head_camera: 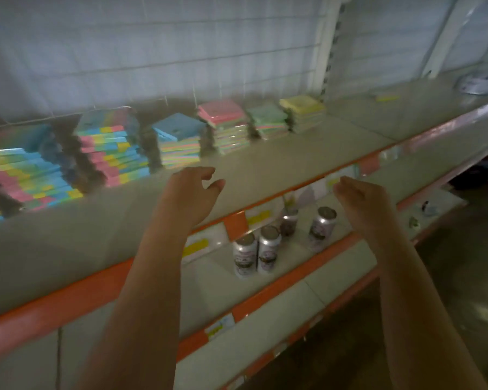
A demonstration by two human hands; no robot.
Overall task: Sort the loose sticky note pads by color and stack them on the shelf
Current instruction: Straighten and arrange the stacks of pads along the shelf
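Hands hovering above the front of the shelf (265,170), both bare and holding nothing. Left hand (192,190) reaching over the shelf board, fingers loosely curled and relaxed, thumb apart, touching no pad. Right hand (358,201) hanging just past the orange front lip, fingers drooping in a loose curl, also released.

Sticky note pads sitting in a row along the back of the shelf, well behind the left hand. Blue-topped stack (178,142) standing nearest, straight behind the left hand. Pink-topped stack (226,125) just to the right of the blue one, then a green-topped stack (268,119), then a yellow-topped stack (303,111) ending the row beside the white upright post (328,46). Multicoloured stack (110,147) leaning to the left of the blue-topped one, and a larger fanned pile (26,181) slumping farther left, at the picture's edge. Single loose pad (383,95) lying well right of the post, blurred, showing a yellow edge.

Below the shelf, four cans (268,249) standing upright on the next board down, between the two forearms. Everything looking soft with motion blur.
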